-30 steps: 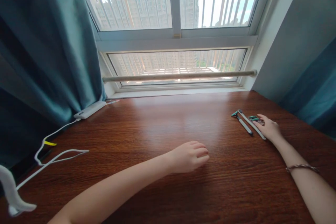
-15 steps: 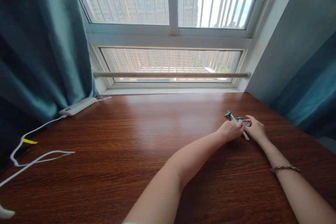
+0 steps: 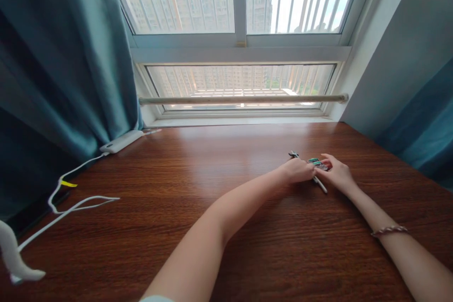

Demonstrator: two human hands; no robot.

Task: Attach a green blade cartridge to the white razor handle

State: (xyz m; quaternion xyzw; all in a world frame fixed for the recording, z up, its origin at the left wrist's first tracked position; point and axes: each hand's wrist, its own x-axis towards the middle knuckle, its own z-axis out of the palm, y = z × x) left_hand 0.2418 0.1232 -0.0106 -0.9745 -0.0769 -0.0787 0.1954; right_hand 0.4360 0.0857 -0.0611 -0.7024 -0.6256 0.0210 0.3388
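At the right side of the wooden table, my left hand (image 3: 299, 171) is closed around a razor (image 3: 320, 185) with a white handle. Its dark head pokes out beyond the knuckles on the far side, and the handle's end sticks out toward me. Close beside it, my right hand (image 3: 338, 173) pinches a small clear pack (image 3: 317, 163) with green strips, which look like razor cartridges. Fingers of both hands nearly meet at the pack, and whether the left fingers touch it is hidden. My right wrist wears a braided bracelet.
Along the table's (image 3: 198, 165) left edge lie a white power strip (image 3: 122, 142) and a looped white cable (image 3: 76, 206) with a yellow tag. A curved white object (image 3: 19, 257) stands at the lower left. Blue curtains (image 3: 71, 56) flank a barred window (image 3: 240, 85).
My left hand has shifted left with the razor, whose head has turned so its green face shows less. The right hand and pack have moved slightly left too. The view has swung a little left.
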